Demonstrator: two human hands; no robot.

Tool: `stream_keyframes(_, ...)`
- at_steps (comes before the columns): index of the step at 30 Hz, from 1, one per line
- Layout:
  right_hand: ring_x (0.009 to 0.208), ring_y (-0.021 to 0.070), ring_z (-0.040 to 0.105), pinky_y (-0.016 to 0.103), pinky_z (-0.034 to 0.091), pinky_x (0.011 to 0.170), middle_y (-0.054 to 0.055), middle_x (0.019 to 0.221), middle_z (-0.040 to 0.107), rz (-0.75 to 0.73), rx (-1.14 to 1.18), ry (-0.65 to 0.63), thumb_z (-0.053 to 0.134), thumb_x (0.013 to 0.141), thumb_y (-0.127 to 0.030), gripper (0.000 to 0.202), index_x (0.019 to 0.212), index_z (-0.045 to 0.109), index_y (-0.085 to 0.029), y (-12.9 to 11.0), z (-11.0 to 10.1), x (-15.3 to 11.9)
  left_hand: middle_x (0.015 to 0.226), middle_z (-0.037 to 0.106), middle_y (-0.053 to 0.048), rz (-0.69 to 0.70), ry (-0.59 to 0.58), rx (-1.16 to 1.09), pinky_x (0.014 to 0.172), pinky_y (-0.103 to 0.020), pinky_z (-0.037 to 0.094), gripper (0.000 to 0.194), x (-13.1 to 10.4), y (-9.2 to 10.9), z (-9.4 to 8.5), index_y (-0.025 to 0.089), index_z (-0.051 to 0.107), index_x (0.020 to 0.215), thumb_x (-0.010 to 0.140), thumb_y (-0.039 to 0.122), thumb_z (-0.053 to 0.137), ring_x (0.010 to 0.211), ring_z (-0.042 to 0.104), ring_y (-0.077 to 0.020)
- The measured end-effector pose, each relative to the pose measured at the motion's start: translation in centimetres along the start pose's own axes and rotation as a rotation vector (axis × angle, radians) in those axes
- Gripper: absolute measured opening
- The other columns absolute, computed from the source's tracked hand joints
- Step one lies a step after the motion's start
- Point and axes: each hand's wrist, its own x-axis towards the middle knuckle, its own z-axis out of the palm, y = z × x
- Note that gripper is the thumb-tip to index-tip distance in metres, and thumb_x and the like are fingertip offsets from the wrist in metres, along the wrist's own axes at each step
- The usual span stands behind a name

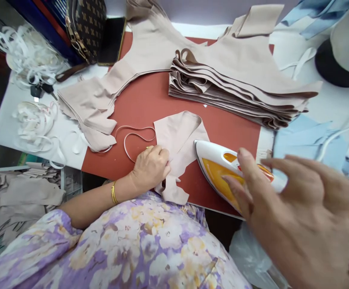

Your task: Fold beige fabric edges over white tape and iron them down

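My left hand [152, 166], with the fingers curled together, grips the lower left edge of a beige fabric piece [180, 132]. That piece lies partly folded on the reddish-brown mat [144, 100], and its lower end hangs by the mat's front edge. A thin beige cord [135, 128] loops on the mat beside this hand. To the right stands a white and orange iron [219, 164], its tip at the fabric's right edge. Close to the camera, my right hand [301, 200] is open with fingers apart, in front of the iron's handle, which it partly hides.
Stacked beige fabric pieces [237, 76] lie behind, more [99, 100] to the left. White tape bundles [33, 52], a key [46, 89] and a patterned bag [86, 28] are at the far left. Light blue fabric [307, 138] and a white cable [331, 140] lie right.
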Motion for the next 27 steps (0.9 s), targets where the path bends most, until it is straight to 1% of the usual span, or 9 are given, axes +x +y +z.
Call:
stream_keyframes(2,0.105,0.0335,0.062,0.047,0.046,0.083,0.013,0.104,0.066,-0.022,0.146,0.154,0.071,0.082,-0.026,0.046,0.126,0.06,-0.017,-2.4,0.5,0.0,0.092,0.069,-0.013,0.004,0.001,0.03,0.075,-0.037,0.055,0.014,0.1,0.1,0.1,0.012,0.068,0.092,0.084,0.02,0.059,0.089,0.067,-0.0283)
stream_keyframes(3,0.1,0.0299,0.063,0.044,0.047,0.082,0.011,0.097,0.066,-0.02,0.243,0.194,0.072,0.081,-0.02,0.04,0.119,0.062,-0.016,-3.6,1.2,0.0,0.091,0.069,-0.013,0.007,0.004,0.041,0.074,-0.038,0.055,0.014,0.1,0.1,0.1,0.012,0.068,0.091,0.083,0.019,0.059,0.088,0.067,-0.0285)
stream_keyframes(6,0.086,0.021,0.06,0.037,0.049,0.077,0.007,0.084,0.062,0.066,0.52,0.199,0.066,0.083,-0.011,0.019,0.101,0.065,-0.017,-6.3,3.7,0.4,0.087,0.071,-0.012,0.013,0.032,-0.009,0.071,-0.037,0.055,0.014,0.2,-0.5,0.4,0.012,0.07,0.088,0.08,0.014,0.059,0.082,0.068,-0.0267)
stream_keyframes(8,0.079,0.0177,0.056,0.033,0.049,0.073,0.005,0.079,0.059,0.133,0.639,0.194,0.06,0.087,-0.011,0.012,0.096,0.066,-0.018,-7.5,5.3,1.1,0.083,0.072,-0.01,-0.002,0.08,-0.158,0.07,-0.034,0.055,0.014,0.3,-1.1,0.6,0.013,0.072,0.087,0.078,0.014,0.06,0.076,0.069,-0.0229)
stream_keyframes(10,0.073,0.0161,0.053,0.031,0.049,0.07,0.005,0.077,0.058,0.178,0.722,0.21,0.057,0.089,-0.013,0.013,0.095,0.067,-0.018,-8.4,6.7,1.9,0.079,0.074,-0.007,-0.041,0.132,-0.372,0.069,-0.03,0.055,0.016,0.4,-1.8,0.5,0.014,0.073,0.086,0.076,0.013,0.062,0.07,0.068,-0.0183)
stream_keyframes(12,0.071,0.0152,0.053,0.03,0.049,0.069,0.004,0.077,0.059,0.2,0.765,0.234,0.056,0.09,-0.013,0.013,0.094,0.068,-0.018,-9.1,7.7,2.6,0.075,0.075,-0.005,-0.103,0.16,-0.593,0.065,-0.026,0.054,0.017,0.4,-2.4,0.3,0.014,0.075,0.085,0.074,0.012,0.063,0.064,0.067,-0.0146)
stream_keyframes(14,0.072,0.0149,0.055,0.029,0.049,0.07,0.005,0.078,0.06,0.205,0.783,0.249,0.056,0.09,-0.014,0.014,0.094,0.069,-0.017,-9.8,8.3,3.2,0.075,0.076,-0.005,-0.173,0.152,-0.772,0.06,-0.023,0.053,0.017,0.4,-2.9,0.1,0.013,0.076,0.085,0.073,0.015,0.064,0.06,0.065,-0.0124)
stream_keyframes(17,0.074,0.0155,0.056,0.029,0.049,0.072,0.006,0.079,0.062,0.209,0.786,0.256,0.057,0.091,-0.015,0.013,0.095,0.069,-0.015,-10.6,8.6,3.8,0.075,0.076,-0.006,-0.238,0.12,-0.931,0.055,-0.021,0.05,0.018,0.4,-3.4,0.1,0.012,0.076,0.084,0.074,0.022,0.066,0.058,0.064,-0.0114)
stream_keyframes(27,0.073,0.0163,0.057,0.03,0.05,0.072,0.006,0.078,0.064,0.219,0.753,0.251,0.056,0.091,-0.016,0.013,0.093,0.069,-0.016,-11.2,8.8,4.1,0.073,0.075,-0.005,-0.228,0.098,-0.995,0.055,-0.02,0.047,0.019,-0.2,-3.7,0.3,0.012,0.077,0.084,0.072,0.024,0.067,0.06,0.062,-0.0108)
